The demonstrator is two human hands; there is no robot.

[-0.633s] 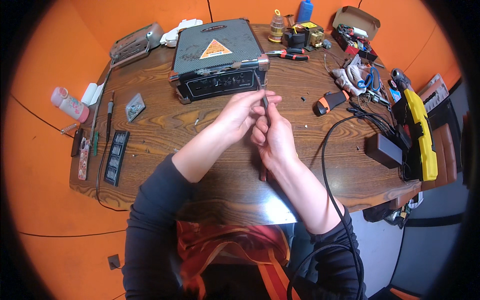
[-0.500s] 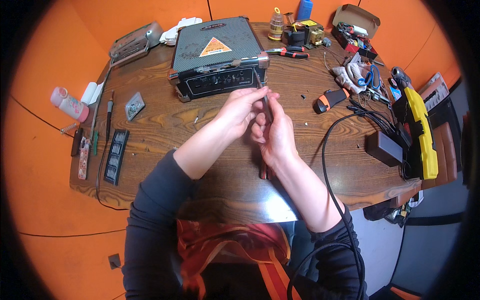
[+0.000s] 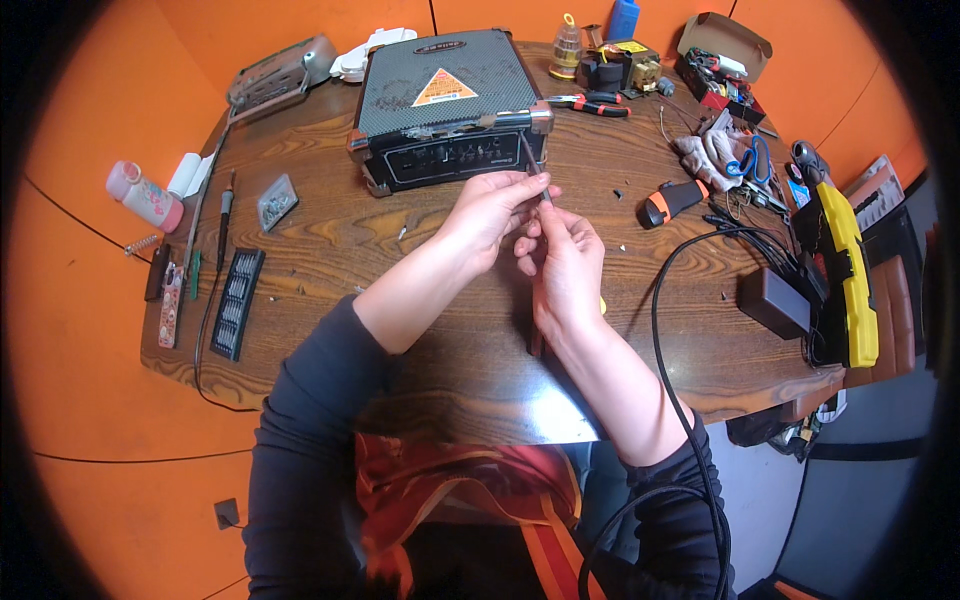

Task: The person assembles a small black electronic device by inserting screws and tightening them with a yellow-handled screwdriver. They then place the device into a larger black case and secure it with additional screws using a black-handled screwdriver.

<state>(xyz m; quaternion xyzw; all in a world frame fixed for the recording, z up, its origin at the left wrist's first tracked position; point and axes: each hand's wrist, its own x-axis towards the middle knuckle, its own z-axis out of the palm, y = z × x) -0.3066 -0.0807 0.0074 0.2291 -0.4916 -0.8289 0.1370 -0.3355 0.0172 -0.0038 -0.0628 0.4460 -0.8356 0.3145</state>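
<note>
Near the front of the speaker box [image 3: 450, 85], both my hands meet on a slim dark metal rod [image 3: 529, 152]. Its far end points up and away, in front of the box's right corner. I cannot make out what kind of tool it is. My left hand [image 3: 492, 213] pinches it between thumb and fingers. Just below, my right hand [image 3: 568, 255] has its thumb and forefinger closed at the lower end, with the other fingers curled. Mostly hidden under my right wrist, a reddish handle [image 3: 537, 342] lies on the table.
To the left are a bit set [image 3: 237, 303], a soldering iron [image 3: 225, 222] and a small clear box [image 3: 277, 203]. Pliers [image 3: 598, 105], an orange-black tool [image 3: 672, 203], gloves [image 3: 705, 160] and a yellow-edged case [image 3: 850, 280] lie right. A black cable [image 3: 655, 300] crosses by my right arm.
My right hand has turned and its fingers have moved up toward my left fingertips; less of the rod shows below them. The view has shifted slightly, and the speaker box stays put.
</note>
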